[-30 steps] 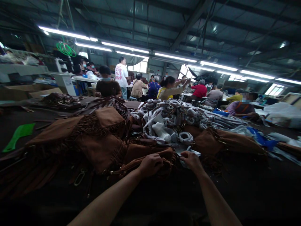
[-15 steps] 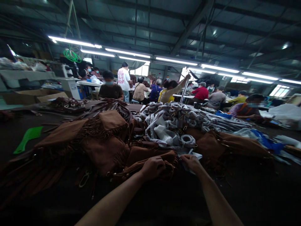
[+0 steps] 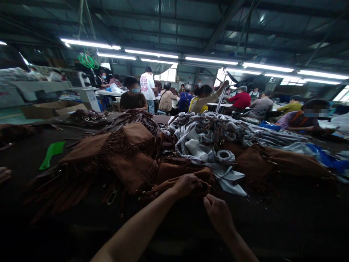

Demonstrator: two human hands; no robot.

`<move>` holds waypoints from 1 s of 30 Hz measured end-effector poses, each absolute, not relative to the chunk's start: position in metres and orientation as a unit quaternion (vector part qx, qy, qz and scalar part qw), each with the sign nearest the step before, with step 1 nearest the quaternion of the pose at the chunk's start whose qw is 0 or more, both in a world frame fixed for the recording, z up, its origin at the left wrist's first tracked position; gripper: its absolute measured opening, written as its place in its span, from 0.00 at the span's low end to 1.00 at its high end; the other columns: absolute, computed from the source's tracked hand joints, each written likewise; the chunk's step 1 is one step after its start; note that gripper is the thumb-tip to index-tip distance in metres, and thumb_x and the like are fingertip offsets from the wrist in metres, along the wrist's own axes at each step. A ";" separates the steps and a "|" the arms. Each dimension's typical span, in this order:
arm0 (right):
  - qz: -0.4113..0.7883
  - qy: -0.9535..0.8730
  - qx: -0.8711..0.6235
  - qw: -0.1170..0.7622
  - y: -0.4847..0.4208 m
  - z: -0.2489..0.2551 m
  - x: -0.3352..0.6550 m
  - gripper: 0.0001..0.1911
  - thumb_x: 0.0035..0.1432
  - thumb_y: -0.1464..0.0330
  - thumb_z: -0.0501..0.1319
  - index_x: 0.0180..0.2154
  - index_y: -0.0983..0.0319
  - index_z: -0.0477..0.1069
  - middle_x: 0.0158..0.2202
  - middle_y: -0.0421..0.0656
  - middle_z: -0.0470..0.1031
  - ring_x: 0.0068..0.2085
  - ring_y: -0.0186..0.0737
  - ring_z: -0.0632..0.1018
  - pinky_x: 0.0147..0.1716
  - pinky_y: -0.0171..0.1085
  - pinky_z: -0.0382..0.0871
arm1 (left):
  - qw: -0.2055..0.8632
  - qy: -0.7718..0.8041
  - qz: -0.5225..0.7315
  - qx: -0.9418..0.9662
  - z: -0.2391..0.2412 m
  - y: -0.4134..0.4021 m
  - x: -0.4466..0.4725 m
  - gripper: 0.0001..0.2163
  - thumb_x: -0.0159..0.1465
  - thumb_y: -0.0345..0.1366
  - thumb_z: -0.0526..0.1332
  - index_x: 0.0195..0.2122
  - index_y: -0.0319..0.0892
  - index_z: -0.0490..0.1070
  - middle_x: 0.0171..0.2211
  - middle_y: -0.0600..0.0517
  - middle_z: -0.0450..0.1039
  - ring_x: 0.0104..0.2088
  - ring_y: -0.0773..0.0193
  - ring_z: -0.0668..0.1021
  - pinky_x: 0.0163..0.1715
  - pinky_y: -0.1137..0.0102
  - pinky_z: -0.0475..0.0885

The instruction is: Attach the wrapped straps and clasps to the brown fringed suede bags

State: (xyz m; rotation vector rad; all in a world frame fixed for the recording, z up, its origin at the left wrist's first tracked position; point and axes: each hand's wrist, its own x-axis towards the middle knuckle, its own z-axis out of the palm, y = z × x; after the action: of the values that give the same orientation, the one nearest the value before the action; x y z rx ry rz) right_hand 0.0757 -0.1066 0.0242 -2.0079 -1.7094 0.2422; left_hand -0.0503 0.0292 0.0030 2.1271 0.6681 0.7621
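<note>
A brown fringed bag point(image 3: 174, 174) lies in front of me, its near edge turned toward my hands. My left hand point(image 3: 187, 185) is closed over the bag's right part, fingers curled on its edge. Close to the bag's right end, my right hand point(image 3: 218, 211) is closed in a pinch, thumb against the fingers. What sits in that pinch is too dark and small to name. Just beyond it lies crumpled white wrapping point(image 3: 231, 179), touched by neither hand. More brown fringed bags point(image 3: 131, 169) are heaped to the left.
Wrapped strap coils point(image 3: 225, 156) are piled behind the bag. A green comb point(image 3: 51, 154) lies at left, near another person's hand point(image 3: 4, 174). More brown bags point(image 3: 253, 162) and blue plastic point(image 3: 327, 158) are at right. Several people sit at tables farther back.
My right hand has let go of the white wrapping, which now lies on the table, and has moved down to the bag's edge. Another person's hand has appeared at the left.
</note>
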 end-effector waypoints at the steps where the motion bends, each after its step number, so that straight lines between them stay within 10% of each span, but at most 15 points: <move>1: 0.093 -0.621 -0.741 0.239 -0.107 0.021 0.074 0.18 0.61 0.61 0.47 0.22 0.59 0.62 0.20 0.39 0.69 0.23 0.33 0.68 0.25 0.33 0.51 | 0.398 0.269 0.291 0.828 0.003 0.030 -0.050 0.08 0.60 0.34 0.58 0.35 0.39 0.76 0.36 0.51 0.76 0.36 0.63 0.76 0.37 0.71 0.68; 30: 0.223 -0.540 -0.752 0.306 -0.099 0.028 0.075 0.16 0.52 0.67 0.49 0.15 0.60 0.62 0.12 0.38 0.63 0.19 0.33 0.65 0.22 0.33 0.50 | 0.445 0.254 0.299 0.805 0.006 0.031 -0.057 0.10 0.60 0.37 0.59 0.36 0.37 0.77 0.34 0.51 0.77 0.32 0.65 0.75 0.35 0.73 0.68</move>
State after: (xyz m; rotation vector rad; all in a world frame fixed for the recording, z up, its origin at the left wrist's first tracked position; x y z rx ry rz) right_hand 0.0745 -0.0986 0.0277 -1.9897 -1.4302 0.5897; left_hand -0.0570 0.0306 0.0060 1.9959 0.6288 0.7416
